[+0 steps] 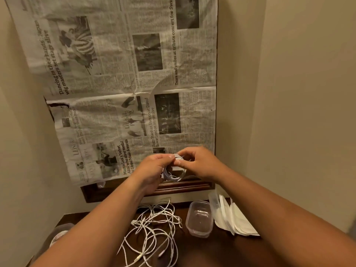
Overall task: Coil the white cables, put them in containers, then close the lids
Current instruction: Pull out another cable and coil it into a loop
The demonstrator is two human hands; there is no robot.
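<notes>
- Head view: left hand (154,168) and right hand (200,162), raised above the table (221,251), pinch one coiled white cable (176,173) between closed fingertips.
- Loose cables (154,232) lie mid-table; open container (200,218) stands just right of them, lids (235,218) stacked at right edge.

Both bare forearms are stretched forward and raised, the wrists drawn close together. The left hand (154,170) is curled with its fingers pinched shut at the top. The right hand (200,162) is arched beside it, fingertips bent inward to meet the left.
</notes>
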